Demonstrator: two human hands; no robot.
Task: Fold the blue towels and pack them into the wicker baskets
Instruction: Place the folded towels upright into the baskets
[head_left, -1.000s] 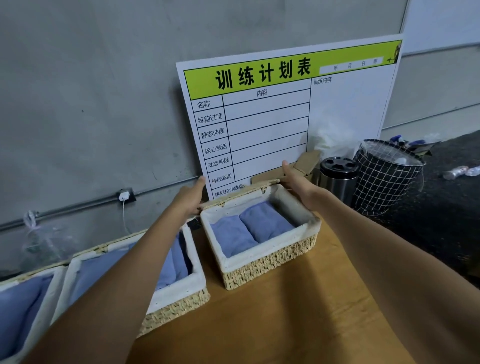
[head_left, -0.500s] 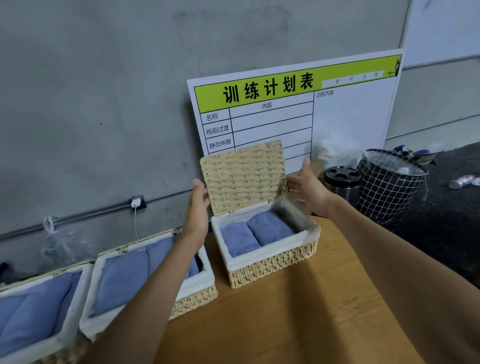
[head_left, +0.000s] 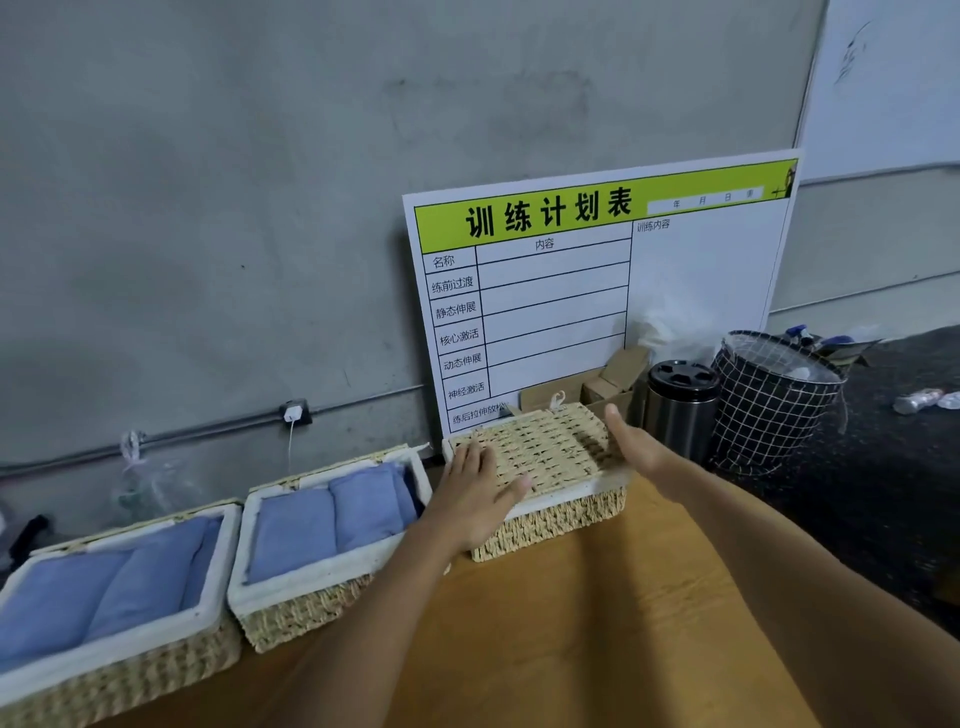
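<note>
Three wicker baskets with white liners stand in a row on the wooden table. The right basket has its woven lid down flat over it, hiding the towels inside. My left hand rests flat on the lid's near left corner with straight fingers. My right hand is open beside the lid's right edge. The middle basket is uncovered and holds folded blue towels. The left basket also holds folded blue towels.
A white and green chart board leans on the grey wall behind the right basket. Cardboard boxes, a steel canister and a black wire-pattern bin stand to the right. The table's right edge drops to dark floor.
The right basket's lid, flat behind the basket a second ago and upright half a second ago, now lies down over the towels. My left hand moved onto the lid; my right hand let go.
</note>
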